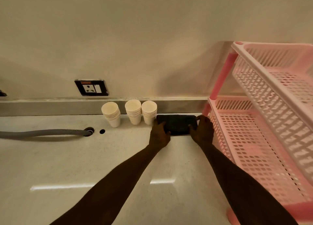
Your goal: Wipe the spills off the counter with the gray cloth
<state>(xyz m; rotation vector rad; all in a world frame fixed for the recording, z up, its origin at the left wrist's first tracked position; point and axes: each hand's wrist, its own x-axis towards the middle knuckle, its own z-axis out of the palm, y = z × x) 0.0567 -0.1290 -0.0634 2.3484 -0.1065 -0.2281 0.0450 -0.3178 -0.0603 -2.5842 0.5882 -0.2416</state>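
Note:
A dark gray cloth (177, 123), folded into a flat rectangle, lies on the pale counter (84, 157) against the back ledge. It sits between the paper cups and the pink rack. My left hand (159, 133) rests on the cloth's left edge, fingers curled over it. My right hand (202, 130) holds the cloth's right edge, thumb on top. Both arms reach forward from the bottom of the view. I cannot make out any spill on the counter.
Three stacks of white paper cups (130, 113) stand just left of the cloth. A pink plastic two-tier rack (264, 116) stands at the right, close to my right hand. A gray hose (44, 133) enters a counter hole at the left. A wall socket (91, 88) is above.

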